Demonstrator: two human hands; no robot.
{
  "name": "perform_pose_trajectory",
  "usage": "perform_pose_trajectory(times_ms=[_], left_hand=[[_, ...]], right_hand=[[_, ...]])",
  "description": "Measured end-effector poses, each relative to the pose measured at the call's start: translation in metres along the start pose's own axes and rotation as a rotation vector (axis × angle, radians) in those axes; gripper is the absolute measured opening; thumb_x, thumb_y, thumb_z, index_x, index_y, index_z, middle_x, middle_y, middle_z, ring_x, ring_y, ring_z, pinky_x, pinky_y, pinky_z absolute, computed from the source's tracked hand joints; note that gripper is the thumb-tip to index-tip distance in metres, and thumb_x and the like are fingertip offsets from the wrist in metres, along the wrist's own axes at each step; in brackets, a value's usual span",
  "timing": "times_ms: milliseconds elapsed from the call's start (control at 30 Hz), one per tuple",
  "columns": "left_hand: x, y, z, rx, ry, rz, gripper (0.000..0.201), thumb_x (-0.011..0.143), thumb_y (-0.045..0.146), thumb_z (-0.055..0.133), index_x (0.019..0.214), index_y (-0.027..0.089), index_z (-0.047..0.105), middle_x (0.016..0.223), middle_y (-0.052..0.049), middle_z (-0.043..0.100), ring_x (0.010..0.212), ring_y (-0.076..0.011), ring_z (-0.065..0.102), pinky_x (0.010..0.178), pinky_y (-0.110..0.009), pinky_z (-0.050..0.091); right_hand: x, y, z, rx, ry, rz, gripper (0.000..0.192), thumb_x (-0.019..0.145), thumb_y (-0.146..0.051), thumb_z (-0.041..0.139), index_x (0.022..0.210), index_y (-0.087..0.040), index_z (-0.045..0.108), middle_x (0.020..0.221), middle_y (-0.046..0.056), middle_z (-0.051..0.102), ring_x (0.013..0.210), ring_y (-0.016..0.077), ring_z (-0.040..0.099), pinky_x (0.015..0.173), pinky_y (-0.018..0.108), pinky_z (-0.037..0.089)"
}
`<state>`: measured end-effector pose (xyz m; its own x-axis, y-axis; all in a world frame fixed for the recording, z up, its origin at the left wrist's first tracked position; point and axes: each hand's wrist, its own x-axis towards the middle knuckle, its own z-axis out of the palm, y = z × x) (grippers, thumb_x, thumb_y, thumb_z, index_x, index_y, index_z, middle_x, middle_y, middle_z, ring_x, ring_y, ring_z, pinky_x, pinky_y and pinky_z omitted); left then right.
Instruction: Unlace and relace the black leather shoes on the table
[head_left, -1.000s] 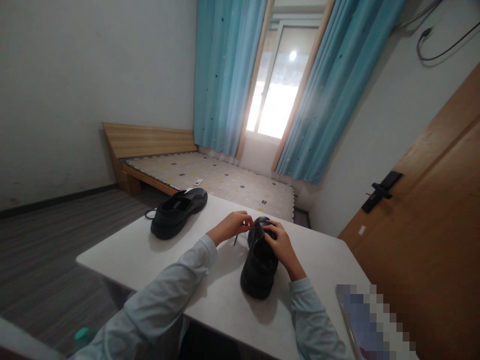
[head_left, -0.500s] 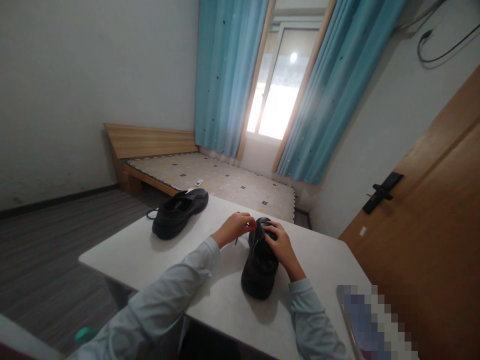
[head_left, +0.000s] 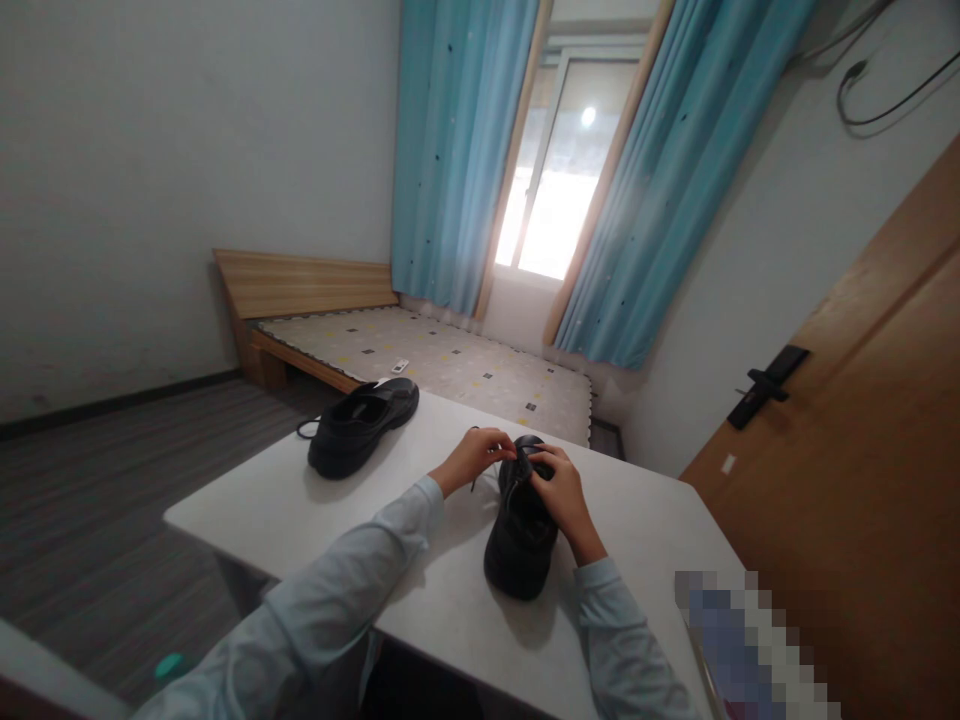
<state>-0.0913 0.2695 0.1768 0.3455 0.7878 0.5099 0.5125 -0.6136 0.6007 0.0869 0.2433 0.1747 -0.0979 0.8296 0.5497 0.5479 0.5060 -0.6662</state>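
Person sits at a white table (head_left: 300, 505), both arms in pale blue sleeves, hands meeting over a black shoe (head_left: 519, 545) that stands upright near the table's middle, heel toward them, toe pointing to the far edge. Left hand (head_left: 474, 458) is curled narrow at the shoe's left front, fingertips pinched on a thin dark lace (head_left: 475, 481) whose loose end hangs just below the hand, above the tabletop. Right hand (head_left: 562, 492) lies over the shoe's front and right side, fingers bent tight at the lacing area; looks like it pinches the lace too, but too small to tell for sure. The 2 hands nearly touch at the shoe's front. 2nd shoe (head_left: 361, 427), same black kind, sits well apart at the table's far left corner, lying along the edge, a bit of lace looping off its left end. Beyond the table: low wooden bed (head_left: 420, 350) w/ patterned cover, blue curtains (head_left: 457, 150) either side of a bright window (head_left: 559, 170), wooden door (head_left: 862, 430) w/ black handle at right. Blurred patch at the table's near right corner, can't tell what it is.
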Motion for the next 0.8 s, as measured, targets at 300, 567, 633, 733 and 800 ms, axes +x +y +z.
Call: perform_pose_trajectory(times_ms=[300,567,633,733,800], left_hand=[[0.000,-0.001,0.002,-0.072,-0.008,-0.051,0.010,0.076,0.024,0.065,0.079,0.016,0.070,0.076,-0.002,0.070,0.069,-0.0122,0.060,0.066,-0.020,0.042],[-0.001,0.003,0.001,-0.104,-0.024,-0.083,0.009,0.075,0.024,0.065,0.078,0.016,0.068,0.075,-0.002,0.070,0.069,-0.0122,0.061,0.067,-0.021,0.045],[-0.002,0.002,0.000,-0.120,-0.036,-0.068,0.009,0.075,0.023,0.064,0.079,0.016,0.067,0.076,-0.002,0.070,0.070,-0.0122,0.061,0.067,-0.021,0.045],[-0.001,-0.003,-0.004,-0.169,-0.046,-0.025,0.014,0.074,0.020,0.064,0.087,0.016,0.064,0.082,-0.002,0.069,0.074,-0.0118,0.062,0.069,-0.021,0.047],[-0.001,-0.009,-0.007,-0.143,-0.042,-0.005,0.021,0.071,0.016,0.064,0.092,0.016,0.062,0.083,-0.002,0.067,0.074,-0.0114,0.061,0.069,-0.021,0.048]], right_hand=[[0.001,0.003,0.007,-0.077,0.006,0.047,0.007,0.066,-0.015,0.062,0.068,-0.015,0.068,0.098,0.014,0.063,0.097,0.0262,0.058,0.091,0.039,0.042],[0.001,0.007,0.012,-0.079,0.028,0.023,0.010,0.066,-0.012,0.058,0.065,-0.019,0.065,0.098,0.010,0.062,0.096,0.0248,0.055,0.091,0.041,0.041],[0.000,0.006,0.012,-0.072,0.030,0.024,0.010,0.067,-0.013,0.057,0.064,-0.019,0.064,0.097,0.010,0.061,0.096,0.0250,0.055,0.090,0.041,0.041],[0.000,0.005,0.011,-0.043,0.056,0.019,0.010,0.069,-0.014,0.056,0.063,-0.020,0.062,0.096,0.010,0.060,0.095,0.0247,0.055,0.090,0.041,0.041],[0.000,0.004,0.010,-0.027,0.078,0.011,0.010,0.070,-0.016,0.055,0.064,-0.020,0.060,0.095,0.009,0.059,0.095,0.0244,0.055,0.090,0.040,0.040]])
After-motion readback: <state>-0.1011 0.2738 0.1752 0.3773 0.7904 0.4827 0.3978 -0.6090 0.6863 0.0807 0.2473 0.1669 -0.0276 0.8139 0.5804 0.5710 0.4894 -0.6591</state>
